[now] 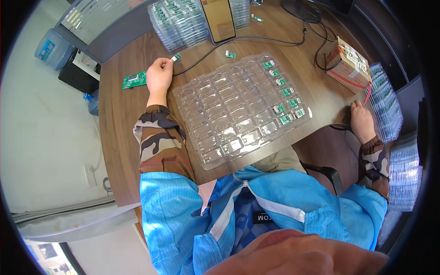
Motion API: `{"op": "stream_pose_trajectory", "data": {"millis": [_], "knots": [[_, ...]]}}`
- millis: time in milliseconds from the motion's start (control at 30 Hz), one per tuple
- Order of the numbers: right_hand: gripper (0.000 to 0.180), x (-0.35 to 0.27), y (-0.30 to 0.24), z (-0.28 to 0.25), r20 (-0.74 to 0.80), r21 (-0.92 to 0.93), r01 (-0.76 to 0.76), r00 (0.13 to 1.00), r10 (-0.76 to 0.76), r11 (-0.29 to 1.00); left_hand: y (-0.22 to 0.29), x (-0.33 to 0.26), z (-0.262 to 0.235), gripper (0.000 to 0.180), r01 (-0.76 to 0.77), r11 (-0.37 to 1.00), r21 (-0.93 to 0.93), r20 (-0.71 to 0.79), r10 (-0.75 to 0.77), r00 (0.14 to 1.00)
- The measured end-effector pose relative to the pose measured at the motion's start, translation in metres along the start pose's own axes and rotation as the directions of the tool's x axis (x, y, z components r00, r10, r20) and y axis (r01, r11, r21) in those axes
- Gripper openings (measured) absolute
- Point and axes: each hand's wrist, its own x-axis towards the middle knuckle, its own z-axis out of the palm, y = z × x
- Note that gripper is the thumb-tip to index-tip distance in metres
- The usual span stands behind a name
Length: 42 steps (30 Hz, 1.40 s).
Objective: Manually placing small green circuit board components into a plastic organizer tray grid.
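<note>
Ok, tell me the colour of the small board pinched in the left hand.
Green, with a pale end, seen in the head view: small board, left hand.

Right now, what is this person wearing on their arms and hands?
Both hands are bare: left hand, right hand. Each forearm has a brown, black and cream camouflage sleeve with a brown knit cuff, under a bright blue jacket with white stripes.

Head-worn fisheye looks steeply down, close over the desk [123,114], edges perhaps warped.

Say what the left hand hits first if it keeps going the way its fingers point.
Probably the black cable: the left hand holds a small green board pointing up-right, and the cable end sits just beyond it. Depth is unclear.
</note>
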Motion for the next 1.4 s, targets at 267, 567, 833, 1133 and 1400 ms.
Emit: {"op": "stream_pose_trajectory", "data": {"millis": [267,567,833,1133,1400], "knots": [[0.015,0.003,-0.003,0.002,-0.020,0.059,-0.071,0.997,0.072,0.996,0.000,0.002,0.001,0.020,-0.011,1.000,0.002,0.001,0.011,1.000],[0.015,0.007,-0.001,0.003,0.043,0.076,-0.106,0.994,0.103,0.991,0.003,-0.002,0.000,0.021,-0.008,1.000,0.011,-0.010,0.008,1.000],[0.017,0.010,-0.001,0.003,0.057,0.065,-0.112,0.992,0.108,0.992,0.005,-0.002,-0.003,0.021,0.007,1.000,-0.003,-0.001,-0.007,1.000],[0.016,0.005,0.005,0.003,0.042,0.094,-0.122,0.992,0.119,0.988,0.003,-0.002,0.000,0.020,-0.025,0.999,-0.024,-0.013,0.024,1.000],[0.012,0.000,0.007,0.005,0.030,0.234,-0.008,1.000,0.001,0.972,-0.003,0.000,0.003,0.020,-0.040,0.999,-0.014,-0.018,0.040,0.999]]}}
